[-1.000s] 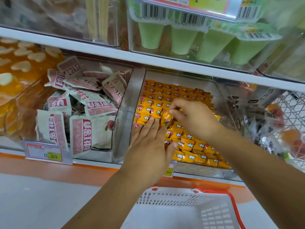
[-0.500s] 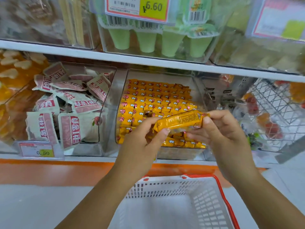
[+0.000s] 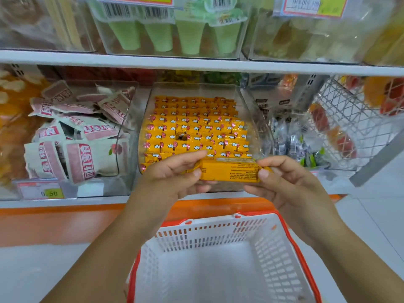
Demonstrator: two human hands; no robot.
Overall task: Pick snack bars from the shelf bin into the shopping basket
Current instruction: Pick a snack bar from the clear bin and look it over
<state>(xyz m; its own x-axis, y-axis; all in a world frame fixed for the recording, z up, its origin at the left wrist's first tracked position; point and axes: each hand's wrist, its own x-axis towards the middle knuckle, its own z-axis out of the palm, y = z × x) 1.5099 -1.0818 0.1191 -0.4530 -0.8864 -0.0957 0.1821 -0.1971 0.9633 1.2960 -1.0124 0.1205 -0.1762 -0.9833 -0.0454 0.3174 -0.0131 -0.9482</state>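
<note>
Snack bar (image 3: 229, 172), just out of the bin (image 3: 260, 136), pinched mid-frame by left hand (image 3: 172, 178) and right hand (image 3: 290, 184), awaits the basket (image 3: 218, 232).

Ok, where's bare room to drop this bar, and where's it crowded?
The shopping basket has a bare white floor inside its orange rim, below the snack bar held between left hand and right hand. The clear bin is packed with yellow bars, except one small gap; pink-and-white packets crowd its left neighbour.
</note>
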